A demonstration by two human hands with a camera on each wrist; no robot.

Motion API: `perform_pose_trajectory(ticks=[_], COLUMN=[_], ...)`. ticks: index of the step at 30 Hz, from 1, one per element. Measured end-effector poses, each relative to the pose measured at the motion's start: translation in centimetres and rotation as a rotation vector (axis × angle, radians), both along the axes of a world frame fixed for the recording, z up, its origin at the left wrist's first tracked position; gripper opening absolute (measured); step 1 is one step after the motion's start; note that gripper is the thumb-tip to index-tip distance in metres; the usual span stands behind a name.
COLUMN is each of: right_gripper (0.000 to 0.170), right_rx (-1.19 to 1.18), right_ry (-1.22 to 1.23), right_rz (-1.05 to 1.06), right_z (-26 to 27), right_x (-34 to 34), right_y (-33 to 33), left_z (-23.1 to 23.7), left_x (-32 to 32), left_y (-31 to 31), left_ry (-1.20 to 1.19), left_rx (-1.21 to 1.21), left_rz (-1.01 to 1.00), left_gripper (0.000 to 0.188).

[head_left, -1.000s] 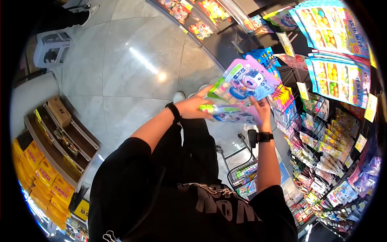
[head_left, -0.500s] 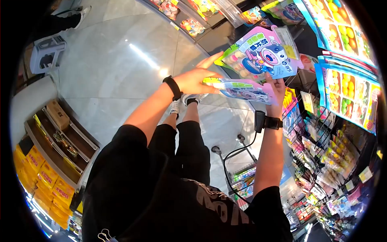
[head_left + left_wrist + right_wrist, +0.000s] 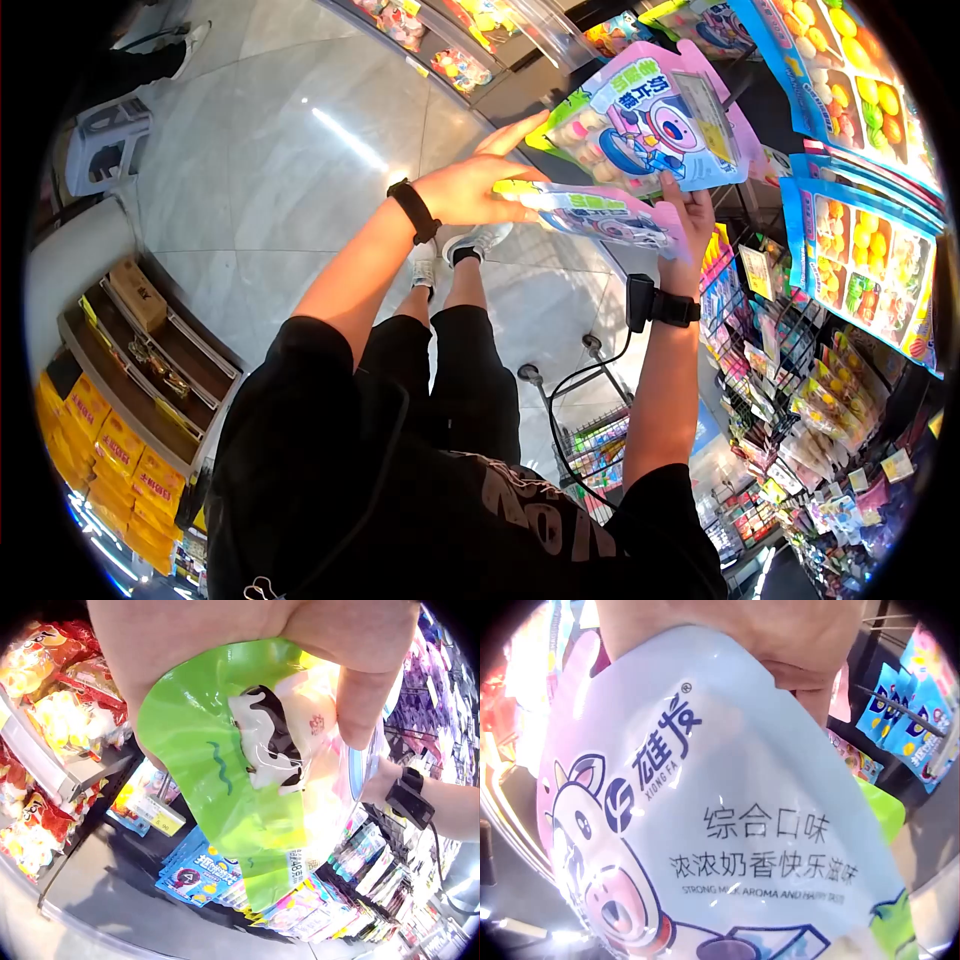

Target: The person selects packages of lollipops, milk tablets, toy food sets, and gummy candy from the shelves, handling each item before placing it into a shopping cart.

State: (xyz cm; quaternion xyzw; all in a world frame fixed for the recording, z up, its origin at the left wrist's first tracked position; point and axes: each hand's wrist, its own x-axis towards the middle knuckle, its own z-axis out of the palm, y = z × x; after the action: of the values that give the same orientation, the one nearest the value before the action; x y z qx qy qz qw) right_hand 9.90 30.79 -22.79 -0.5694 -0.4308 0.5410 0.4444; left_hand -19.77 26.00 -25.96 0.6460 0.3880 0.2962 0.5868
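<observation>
Two pink and blue candy bags with a cartoon cow are held in front of the shelves, an upper one (image 3: pixel 650 125) and a lower one (image 3: pixel 610 217), spread apart. My left hand (image 3: pixel 470 190) grips their green left ends, its index finger stretched along the upper bag. At their right ends my right hand (image 3: pixel 688 225) pinches both, a fingertip on the upper bag's face. In the left wrist view the green end (image 3: pixel 202 750) lies under the left hand (image 3: pixel 255 630). A bag front (image 3: pixel 750 787) fills the right wrist view below the right hand (image 3: pixel 735 637).
Large blue-edged candy packs (image 3: pixel 870 245) hang at the right, above racks of small packets (image 3: pixel 840 400). A wire basket cart (image 3: pixel 600 445) stands below the right forearm. Yellow bags (image 3: pixel 120 440) and a grey stool (image 3: pixel 105 150) are at the left.
Both hands have moved up and slightly right with the bags. The upper bag shows larger and more of its face, and the legs have come into clearer view.
</observation>
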Motion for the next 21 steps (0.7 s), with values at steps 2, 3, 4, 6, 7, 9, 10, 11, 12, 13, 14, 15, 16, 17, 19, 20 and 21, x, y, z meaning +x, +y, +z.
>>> perform_pose_trajectory(ticks=[2,3,4,6,7,9,10,11,12,13,14,15,16,17,19,20,21], right_gripper=[0.028,0.028,0.028,0.028,0.028,0.028,0.028,0.028,0.028,0.028,0.028,0.027,0.027,0.027,0.026,0.025,0.025], right_rx=[0.001,0.008,0.014,0.017,0.018,0.015,0.013,0.011,0.007,0.005,0.007,0.008,0.012,0.011,0.026,0.047,0.069], right_ry=[-0.019,-0.009,0.001,0.000,-0.001,0.010,0.017,0.025,0.033,0.040,0.039,0.039,0.038,0.043,0.053,0.056,0.013], right_rz=[0.004,0.003,0.002,0.005,0.006,0.003,0.001,-0.009,-0.017,-0.025,-0.035,-0.044,-0.052,-0.053,-0.049,-0.061,-0.047], right_z=[0.2,0.3,0.4,0.6,0.5,0.2,-0.1,-0.2,-0.1,-0.1,-0.2,-0.3,-0.5,-1.1,-2.2,-2.7,-2.6], right_x=[0.2,0.0,-0.2,-0.6,-0.6,-0.4,-0.4,-0.5,-0.7,-0.8,-0.9,-1.1,-1.2,-1.0,-0.6,-0.6,-0.7], right_y=[0.1,0.2,0.3,0.5,0.5,0.5,0.5,0.5,0.4,0.5,0.6,0.9,1.2,1.7,3.1,3.9,4.8], left_z=[-0.1,-0.1,-0.1,-0.1,-0.1,-0.3,-0.3,-0.4,-0.5,-0.6,-0.7,-0.8,-1.0,-1.2,-1.4,-1.4,-1.4], left_x=[0.2,0.2,0.2,0.2,0.2,0.2,0.2,0.1,0.1,0.1,0.1,0.0,0.0,-0.1,-0.2,-0.2,-0.3], left_y=[0.1,0.1,0.2,0.1,0.2,0.2,0.1,0.2,0.2,0.2,0.2,0.1,0.0,0.0,-0.4,-0.6,-1.0], left_ry=[-0.003,-0.001,0.001,0.003,0.006,0.004,0.005,0.008,0.008,0.005,0.006,0.004,0.002,0.000,-0.015,-0.023,-0.031], left_rx=[-0.007,-0.009,-0.008,-0.017,-0.018,-0.024,-0.027,-0.028,-0.032,-0.034,-0.034,-0.035,-0.036,-0.034,-0.033,-0.032,-0.041], left_rz=[-0.001,-0.002,0.000,0.000,-0.001,-0.003,-0.002,-0.003,-0.004,-0.004,-0.001,0.002,0.008,0.015,0.027,0.032,0.038], left_gripper=[0.042,0.042,0.042,0.041,0.041,0.041,0.041,0.041,0.040,0.040,0.040,0.040,0.040,0.039,0.039,0.039,0.039])
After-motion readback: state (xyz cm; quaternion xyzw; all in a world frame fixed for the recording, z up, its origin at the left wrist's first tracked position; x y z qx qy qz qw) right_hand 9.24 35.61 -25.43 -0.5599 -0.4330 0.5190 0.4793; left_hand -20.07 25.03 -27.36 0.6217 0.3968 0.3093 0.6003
